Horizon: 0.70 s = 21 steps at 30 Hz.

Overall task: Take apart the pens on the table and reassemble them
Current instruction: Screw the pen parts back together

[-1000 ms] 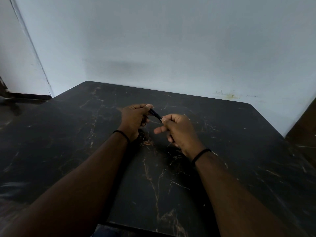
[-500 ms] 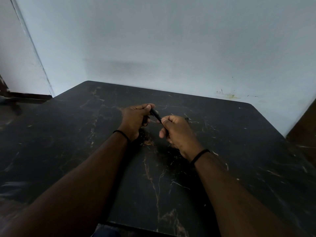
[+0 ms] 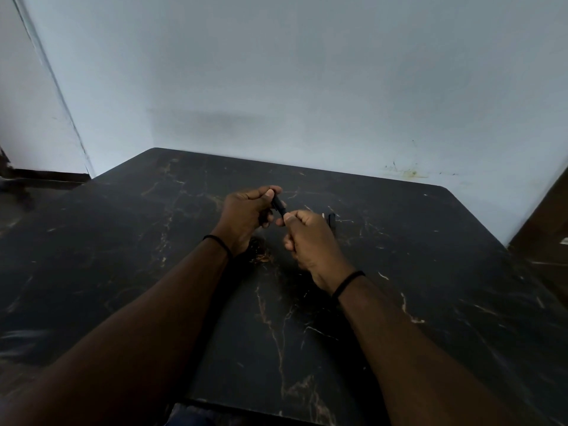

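A black pen (image 3: 279, 206) is held between both hands above the middle of the black marble table (image 3: 430, 272). My left hand (image 3: 246, 215) grips its upper end with thumb and curled fingers. My right hand (image 3: 310, 238) pinches its lower end between thumb and forefinger, the other fingers curled. Only a short stretch of the pen shows between the hands. A small dark pen part with a pale tip (image 3: 329, 217) lies on the table just right of my right hand; its shape is unclear.
A pale wall rises right behind the table's far edge. The table's near edge (image 3: 261, 408) lies close to my body. A dark brown surface (image 3: 544, 229) stands beside the table on the right, and dark floor (image 3: 27, 186) lies at the left.
My right hand has curled in tighter on the pen's lower end; its extended finger has folded in. The small part on the table has come into view beside it.
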Each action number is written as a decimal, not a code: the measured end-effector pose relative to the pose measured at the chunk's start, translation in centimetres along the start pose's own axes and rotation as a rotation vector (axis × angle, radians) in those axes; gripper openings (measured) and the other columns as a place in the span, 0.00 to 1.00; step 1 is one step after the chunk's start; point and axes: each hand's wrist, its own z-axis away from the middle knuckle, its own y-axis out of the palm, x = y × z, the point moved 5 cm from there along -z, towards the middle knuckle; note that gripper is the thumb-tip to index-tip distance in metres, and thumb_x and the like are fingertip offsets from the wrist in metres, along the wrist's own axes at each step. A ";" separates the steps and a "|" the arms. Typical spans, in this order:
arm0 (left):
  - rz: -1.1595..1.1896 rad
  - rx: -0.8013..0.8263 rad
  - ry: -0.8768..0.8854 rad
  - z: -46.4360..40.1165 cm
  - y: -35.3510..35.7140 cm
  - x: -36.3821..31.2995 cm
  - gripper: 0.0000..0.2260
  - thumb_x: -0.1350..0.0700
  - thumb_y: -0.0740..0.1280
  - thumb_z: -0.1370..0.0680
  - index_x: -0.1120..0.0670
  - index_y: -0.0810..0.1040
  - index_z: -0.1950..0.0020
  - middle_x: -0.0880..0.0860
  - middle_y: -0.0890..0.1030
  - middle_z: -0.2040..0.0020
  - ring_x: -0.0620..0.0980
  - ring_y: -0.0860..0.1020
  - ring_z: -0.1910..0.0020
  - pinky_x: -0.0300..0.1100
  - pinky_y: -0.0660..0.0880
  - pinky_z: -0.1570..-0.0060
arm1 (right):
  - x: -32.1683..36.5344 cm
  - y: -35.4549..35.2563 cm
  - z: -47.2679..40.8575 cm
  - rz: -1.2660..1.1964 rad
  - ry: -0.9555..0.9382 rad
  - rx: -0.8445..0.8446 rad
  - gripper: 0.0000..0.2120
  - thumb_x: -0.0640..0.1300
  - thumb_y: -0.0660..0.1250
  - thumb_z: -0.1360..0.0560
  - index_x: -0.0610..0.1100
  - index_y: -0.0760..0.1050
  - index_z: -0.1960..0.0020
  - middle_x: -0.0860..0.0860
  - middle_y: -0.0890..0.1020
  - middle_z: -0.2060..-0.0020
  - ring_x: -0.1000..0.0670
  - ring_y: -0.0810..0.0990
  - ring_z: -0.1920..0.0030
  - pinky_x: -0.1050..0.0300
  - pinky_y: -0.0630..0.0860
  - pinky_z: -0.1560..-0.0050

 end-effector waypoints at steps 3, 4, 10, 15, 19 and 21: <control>-0.015 0.035 0.016 0.4 0.9 0.2 0.11 0.57 0.62 0.19 0.58 0.81 0.42 0.56 0.83 0.59 0.52 0.76 0.65 0.41 0.69 0.67 | 0.1 0.0 0.1 0.045 -0.005 0.070 0.12 0.50 0.57 0.16 0.45 0.73 0.53 0.48 0.80 0.76 0.54 0.70 0.84 0.67 0.62 0.82; -0.021 0.022 0.022 0.5 1.1 0.3 0.10 0.55 0.63 0.19 0.57 0.82 0.46 0.55 0.84 0.60 0.52 0.76 0.65 0.43 0.70 0.66 | 0.2 -0.2 0.0 0.079 -0.020 0.056 0.13 0.51 0.58 0.16 0.45 0.74 0.53 0.48 0.82 0.75 0.53 0.73 0.82 0.66 0.64 0.81; -0.708 -0.139 0.296 0.4 1.3 -0.2 0.11 0.49 0.68 0.22 0.55 0.83 0.59 0.47 0.80 0.68 0.39 0.74 0.71 0.35 0.69 0.67 | 0.7 -7.1 -1.1 0.568 -0.122 -0.466 0.20 0.55 0.64 0.21 0.42 0.78 0.65 0.50 0.78 0.74 0.52 0.76 0.73 0.60 0.63 0.72; -1.038 -0.109 0.279 0.5 2.5 0.3 0.17 0.46 0.66 0.22 0.55 0.75 0.67 0.53 0.79 0.68 0.51 0.76 0.67 0.41 0.70 0.66 | -1.5 -10.1 -1.5 0.764 0.080 -0.439 0.19 0.51 0.67 0.24 0.38 0.74 0.67 0.46 0.76 0.73 0.46 0.76 0.71 0.60 0.64 0.70; -1.225 -0.102 0.262 0.9 4.2 0.6 0.26 0.39 0.63 0.23 0.55 0.65 0.73 0.50 0.70 0.75 0.51 0.70 0.72 0.41 0.62 0.72 | -2.4 -9.8 -1.7 0.769 0.158 -0.360 0.13 0.48 0.67 0.27 0.38 0.80 0.60 0.42 0.82 0.64 0.40 0.82 0.61 0.57 0.75 0.60; -1.273 -0.096 0.244 0.8 5.2 0.6 0.25 0.37 0.62 0.25 0.55 0.68 0.71 0.51 0.74 0.71 0.52 0.73 0.69 0.42 0.65 0.68 | -2.4 -9.7 -1.5 0.760 0.159 -0.367 0.13 0.48 0.68 0.27 0.38 0.81 0.58 0.41 0.83 0.61 0.39 0.83 0.59 0.55 0.77 0.59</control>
